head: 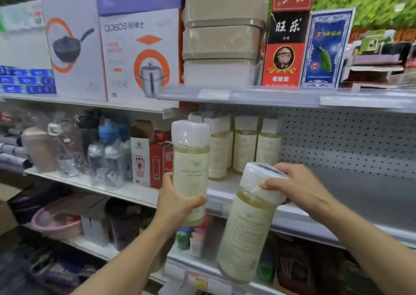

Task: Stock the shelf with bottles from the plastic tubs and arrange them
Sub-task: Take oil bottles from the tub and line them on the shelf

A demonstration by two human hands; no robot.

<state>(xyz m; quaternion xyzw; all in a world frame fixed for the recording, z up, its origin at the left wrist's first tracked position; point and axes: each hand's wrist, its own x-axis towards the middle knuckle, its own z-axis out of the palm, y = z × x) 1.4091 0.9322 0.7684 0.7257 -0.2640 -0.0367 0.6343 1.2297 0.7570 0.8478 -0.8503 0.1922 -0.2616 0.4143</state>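
Yellow bottle (pixel 191 171) upright in left hand (pixel 173 202).

Your left hand (pixel 177 195) is gripping an upright bottle (pixel 191 159) low on its body, in front of the shelf (pixel 337 195) edge. To its right, your right hand (pixel 297 189) is holding a tilted bottle (pixel 245 231) by the cap, its body hanging below the grip. Behind both, a row of bottles (pixel 245 146) is standing on the shelf.
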